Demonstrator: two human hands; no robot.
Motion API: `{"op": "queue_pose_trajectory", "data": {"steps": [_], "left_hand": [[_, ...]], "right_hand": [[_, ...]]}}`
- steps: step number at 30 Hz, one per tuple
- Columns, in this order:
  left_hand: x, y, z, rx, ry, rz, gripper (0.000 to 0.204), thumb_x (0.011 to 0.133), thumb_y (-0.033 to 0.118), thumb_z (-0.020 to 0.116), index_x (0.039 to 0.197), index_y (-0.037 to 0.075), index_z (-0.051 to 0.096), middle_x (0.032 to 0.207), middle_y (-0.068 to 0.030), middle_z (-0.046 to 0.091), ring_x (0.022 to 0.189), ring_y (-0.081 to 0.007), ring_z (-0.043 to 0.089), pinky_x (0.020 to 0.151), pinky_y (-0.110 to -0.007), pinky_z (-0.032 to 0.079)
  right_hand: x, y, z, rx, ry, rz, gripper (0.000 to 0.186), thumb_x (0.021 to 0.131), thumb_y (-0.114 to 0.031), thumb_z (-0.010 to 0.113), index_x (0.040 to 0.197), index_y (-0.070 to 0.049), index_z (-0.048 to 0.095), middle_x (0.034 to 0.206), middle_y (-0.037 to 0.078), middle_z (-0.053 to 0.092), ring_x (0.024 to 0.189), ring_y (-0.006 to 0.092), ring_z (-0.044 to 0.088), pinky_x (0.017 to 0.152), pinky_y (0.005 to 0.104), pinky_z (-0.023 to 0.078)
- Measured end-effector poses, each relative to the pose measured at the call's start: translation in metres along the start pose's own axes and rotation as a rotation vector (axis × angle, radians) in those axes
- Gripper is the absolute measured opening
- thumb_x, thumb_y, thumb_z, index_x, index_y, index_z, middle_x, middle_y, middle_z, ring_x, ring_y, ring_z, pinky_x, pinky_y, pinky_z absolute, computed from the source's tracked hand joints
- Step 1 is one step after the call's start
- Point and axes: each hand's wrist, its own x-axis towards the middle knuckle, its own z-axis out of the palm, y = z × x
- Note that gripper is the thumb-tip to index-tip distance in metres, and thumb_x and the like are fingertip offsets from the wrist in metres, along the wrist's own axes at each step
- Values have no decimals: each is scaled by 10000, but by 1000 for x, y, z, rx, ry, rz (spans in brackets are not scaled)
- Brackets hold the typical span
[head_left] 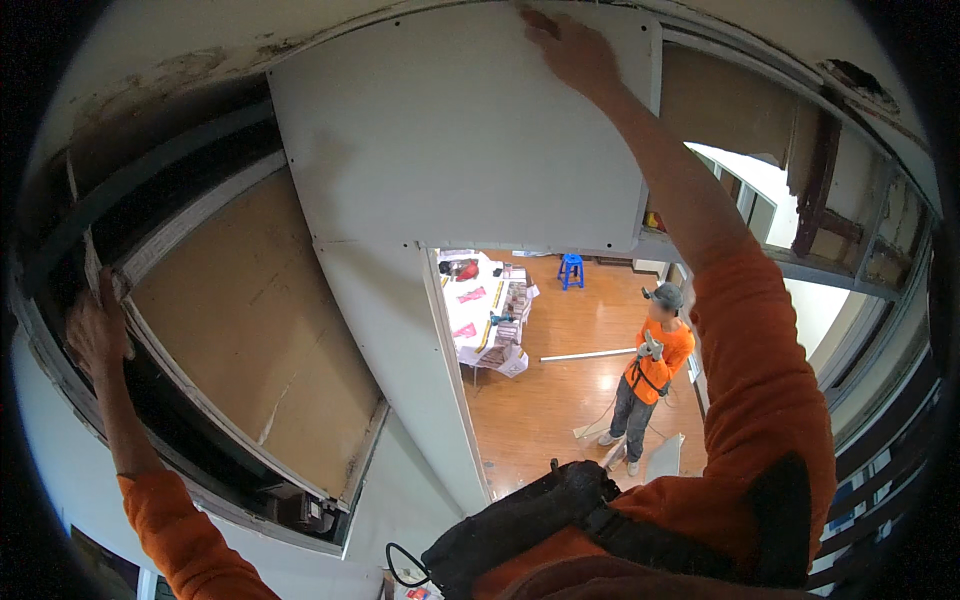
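Head: grey panel (460,140); flat, dark-dotted

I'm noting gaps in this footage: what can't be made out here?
In the head view:
- Right hand: fingertips at the upper edge, too dark and blurred to show any held thing.
- Left hand: palm hidden by the hand's own back.
- White panel: it hides its own rear side.
- White-covered table: small items too distant to identify.
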Motion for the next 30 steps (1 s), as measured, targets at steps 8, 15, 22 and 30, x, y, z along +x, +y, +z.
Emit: {"op": "queue_pose_trajectory", "data": {"steps": [8,15,22,30], "left_hand": [[-2,10,-14,-84,-56,-64,489,1047,410,434,1012,10,714,956,-238,689,907,-413,648,824,-517,486],[0,11,-10,-85,35,-43,513,1037,434,448,979,3,720,884,-258,676,844,-433,646,771,-534,488],[1,11,-20,-30,-45,-111,580,1025,476,452,955,-43,701,876,-274,665,871,-438,642,811,-548,471],[-11,3,-13,36,85,-48,566,1018,481,442,985,-16,710,891,-259,673,889,-446,630,836,-534,470]], "right_hand": [[-53,8,17,-41,85,-38,521,999,-501,520,1205,-30,606,1003,196,709,932,347,688,763,491,543],[-20,-89,88,1287,58,453,240,1080,-237,409,1098,-27,524,751,95,560,496,223,566,427,344,479],[33,-152,153,1611,512,449,380,1084,-382,337,1161,-21,428,719,94,539,457,220,541,388,368,476],[55,-189,208,1558,712,465,403,1086,-388,314,1121,-14,460,701,109,552,455,236,540,400,377,467]]}}
